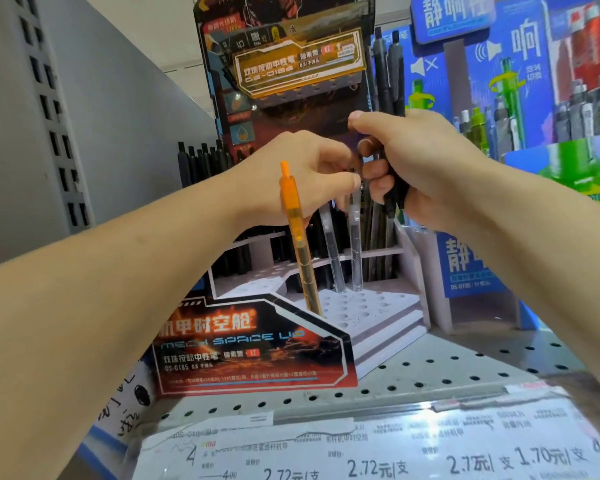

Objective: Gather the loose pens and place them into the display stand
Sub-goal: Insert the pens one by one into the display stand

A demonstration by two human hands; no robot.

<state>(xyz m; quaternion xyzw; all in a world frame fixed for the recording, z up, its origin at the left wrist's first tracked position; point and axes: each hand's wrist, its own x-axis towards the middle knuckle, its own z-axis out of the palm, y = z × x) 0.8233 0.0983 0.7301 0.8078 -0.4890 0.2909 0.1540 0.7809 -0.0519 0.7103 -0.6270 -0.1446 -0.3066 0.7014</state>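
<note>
My right hand (pixel 426 161) grips a bundle of dark pens (pixel 390 67) upright, their tops sticking up above the fist. My left hand (pixel 291 171) reaches to that bundle, fingertips pinching a pen at its lower part. The display stand (pixel 371 320) stands below the hands, white with rows of holes. An orange pen (pixel 298 237) stands in a front hole in front of my left wrist. Two clear pens (pixel 343 251) stand further back. Dark pens fill the back rows (pixel 201 164).
The stand's red and black front card (pixel 253 351) rises at the near side. A blue and green pen display (pixel 534 98) stands to the right. A perforated metal shelf (pixel 430 372) with price labels (pixel 395 455) lies below. A grey upright panel (pixel 66 116) is at left.
</note>
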